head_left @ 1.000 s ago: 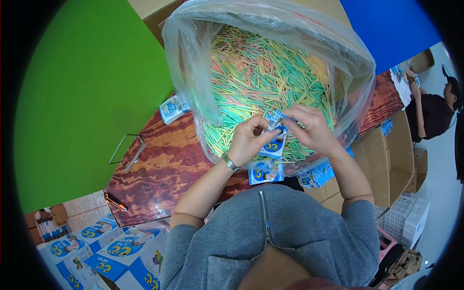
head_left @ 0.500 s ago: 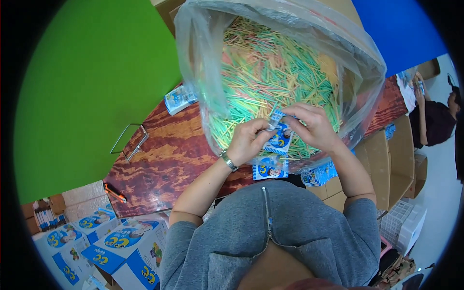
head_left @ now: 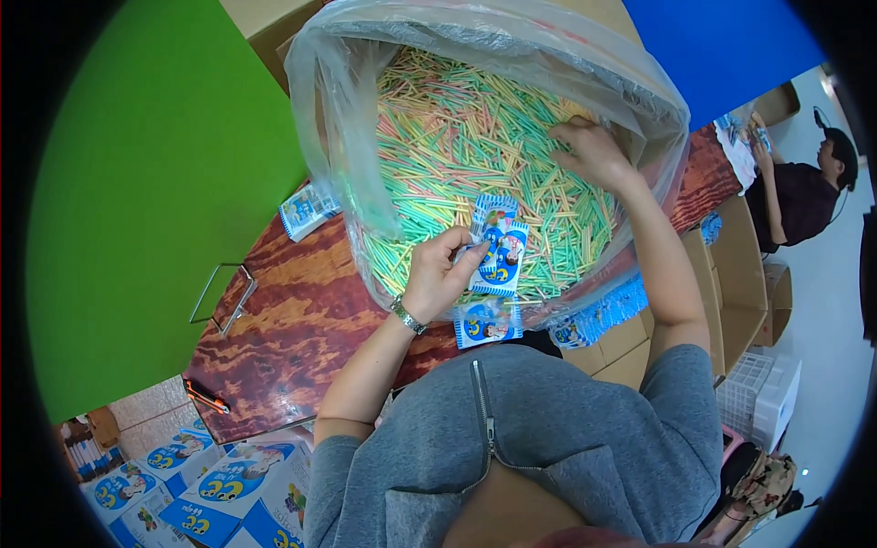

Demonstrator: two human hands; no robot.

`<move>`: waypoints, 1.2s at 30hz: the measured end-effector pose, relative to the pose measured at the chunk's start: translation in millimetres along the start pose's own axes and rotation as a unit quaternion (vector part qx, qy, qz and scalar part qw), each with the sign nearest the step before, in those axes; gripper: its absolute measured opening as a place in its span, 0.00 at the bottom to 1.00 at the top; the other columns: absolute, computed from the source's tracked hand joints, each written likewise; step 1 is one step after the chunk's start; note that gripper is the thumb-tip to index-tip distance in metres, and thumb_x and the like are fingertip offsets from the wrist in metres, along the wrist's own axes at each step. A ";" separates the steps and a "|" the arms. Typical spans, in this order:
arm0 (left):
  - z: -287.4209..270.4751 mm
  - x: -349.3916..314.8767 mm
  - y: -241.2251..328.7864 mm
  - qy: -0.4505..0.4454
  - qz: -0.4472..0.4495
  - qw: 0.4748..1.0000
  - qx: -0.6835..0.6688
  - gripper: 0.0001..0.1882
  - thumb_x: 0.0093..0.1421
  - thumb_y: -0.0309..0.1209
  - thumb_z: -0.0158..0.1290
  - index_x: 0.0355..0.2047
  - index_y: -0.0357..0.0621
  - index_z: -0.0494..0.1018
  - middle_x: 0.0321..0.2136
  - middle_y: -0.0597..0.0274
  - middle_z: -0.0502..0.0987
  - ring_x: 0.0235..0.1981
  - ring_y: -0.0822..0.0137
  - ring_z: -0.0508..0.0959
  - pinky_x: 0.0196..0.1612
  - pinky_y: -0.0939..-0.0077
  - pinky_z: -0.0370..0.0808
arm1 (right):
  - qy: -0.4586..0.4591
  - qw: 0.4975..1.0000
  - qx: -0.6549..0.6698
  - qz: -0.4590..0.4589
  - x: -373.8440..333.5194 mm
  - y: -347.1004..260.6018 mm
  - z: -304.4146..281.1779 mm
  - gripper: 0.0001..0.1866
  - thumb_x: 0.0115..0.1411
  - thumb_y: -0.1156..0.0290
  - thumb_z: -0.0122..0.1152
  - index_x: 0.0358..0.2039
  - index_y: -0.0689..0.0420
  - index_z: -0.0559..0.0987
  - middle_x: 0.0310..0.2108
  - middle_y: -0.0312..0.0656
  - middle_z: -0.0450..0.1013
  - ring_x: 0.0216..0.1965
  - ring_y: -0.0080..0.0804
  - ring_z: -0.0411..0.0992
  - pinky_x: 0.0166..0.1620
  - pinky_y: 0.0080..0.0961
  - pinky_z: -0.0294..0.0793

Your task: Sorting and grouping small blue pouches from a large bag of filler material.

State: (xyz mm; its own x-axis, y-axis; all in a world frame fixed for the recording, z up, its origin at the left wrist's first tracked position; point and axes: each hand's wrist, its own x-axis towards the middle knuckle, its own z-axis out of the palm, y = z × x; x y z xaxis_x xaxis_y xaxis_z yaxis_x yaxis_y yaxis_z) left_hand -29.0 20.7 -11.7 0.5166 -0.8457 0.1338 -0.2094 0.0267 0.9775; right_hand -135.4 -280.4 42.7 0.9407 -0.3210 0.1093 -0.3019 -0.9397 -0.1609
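In front of me a large clear plastic bag (head_left: 315,119) gapes wide, filled with thin pastel sticks (head_left: 484,137) in green, yellow and pink. Over the near side of the heap, my left hand (head_left: 441,274) pinches a blue-and-white printed packet (head_left: 501,260) between thumb and fingers. The packet's upper part is creased or folded, and whether it is one packet or two I cannot tell. My right hand (head_left: 594,155) reaches into the right side of the bag, fingers apart and touching the sticks, with no packet in it. Another small packet (head_left: 489,322) lies by the bag's near edge.
A red-brown patterned table (head_left: 292,320) carries a bent metal stand (head_left: 233,297), an orange-and-black cutter (head_left: 208,396) and a packet stack (head_left: 308,212). Printed boxes (head_left: 242,475) stand lower left. Blue packets (head_left: 603,313) and open cartons (head_left: 731,283) are right, with another person (head_left: 799,201) beyond.
My right hand has let go of the packet and moved up and right onto the sticks. My left hand keeps hold of the packet. The whole view has shifted slightly.
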 end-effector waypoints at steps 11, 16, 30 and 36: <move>2.5 -0.9 5.7 -0.013 -0.022 1.000 -0.003 0.07 0.61 0.28 0.57 0.30 0.37 0.74 0.21 0.74 0.70 0.23 0.83 0.64 0.26 0.85 0.63 | -0.072 0.993 -0.086 0.047 16.3 -29.7 12.0 0.23 0.55 0.59 0.62 0.45 0.62 0.74 0.50 0.51 0.65 0.56 0.50 0.65 0.53 0.48 0.70; 3.6 -0.5 4.7 -0.010 -0.015 1.000 -0.003 0.07 0.61 0.28 0.58 0.30 0.37 0.74 0.21 0.74 0.70 0.24 0.83 0.64 0.26 0.85 0.63 | -0.049 0.994 -0.090 0.033 18.1 -29.0 22.5 0.16 0.59 0.65 0.57 0.42 0.63 0.75 0.49 0.51 0.65 0.58 0.48 0.61 0.60 0.42 0.62; -2.3 53.0 20.7 0.046 -0.014 0.975 -0.219 0.11 0.63 0.29 0.54 0.44 0.37 0.74 0.36 0.69 0.78 0.35 0.79 0.74 0.39 0.81 0.72 | -0.129 0.962 0.239 0.020 10.9 -44.5 -19.2 0.14 0.67 0.60 0.51 0.37 0.59 0.71 0.32 0.43 0.73 0.34 0.37 0.74 0.39 0.33 0.73; 17.1 106.1 23.0 0.029 -0.042 0.853 -0.520 0.10 0.67 0.30 0.49 0.46 0.44 0.72 0.40 0.68 0.77 0.41 0.74 0.75 0.47 0.74 0.70 | -0.335 0.648 0.674 0.120 0.2 -45.9 4.4 0.16 0.67 0.54 0.54 0.39 0.54 0.72 0.29 0.32 0.71 0.30 0.24 0.74 0.32 0.26 0.75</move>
State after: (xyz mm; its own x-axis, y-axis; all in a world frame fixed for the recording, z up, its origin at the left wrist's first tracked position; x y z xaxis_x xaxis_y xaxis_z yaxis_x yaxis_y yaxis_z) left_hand 6.8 -77.5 22.2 0.5395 -0.8413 0.0351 0.6642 0.4508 0.5963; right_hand -120.7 -236.9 45.8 0.8841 0.1093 -0.4544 -0.4672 0.2285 -0.8541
